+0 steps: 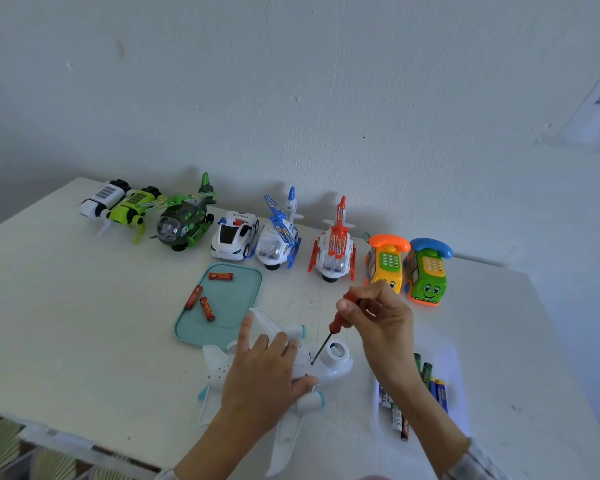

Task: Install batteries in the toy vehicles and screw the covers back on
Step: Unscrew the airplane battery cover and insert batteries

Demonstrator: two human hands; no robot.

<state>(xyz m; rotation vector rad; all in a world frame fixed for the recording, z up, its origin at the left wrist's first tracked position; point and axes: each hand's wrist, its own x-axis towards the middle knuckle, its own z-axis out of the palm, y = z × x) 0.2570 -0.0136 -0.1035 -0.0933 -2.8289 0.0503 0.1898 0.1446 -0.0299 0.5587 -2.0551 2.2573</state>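
The white toy airplane (291,368) – upside down near the table's six o'clock edge – is held still under the left hand (267,372) so the red screwdriver (329,327), pinched by the right hand (378,317), stays on the belly screw.

I see left hand (264,372) palm-down, fingers curled in a grip; right hand (378,317) raised, fingertips pinching.
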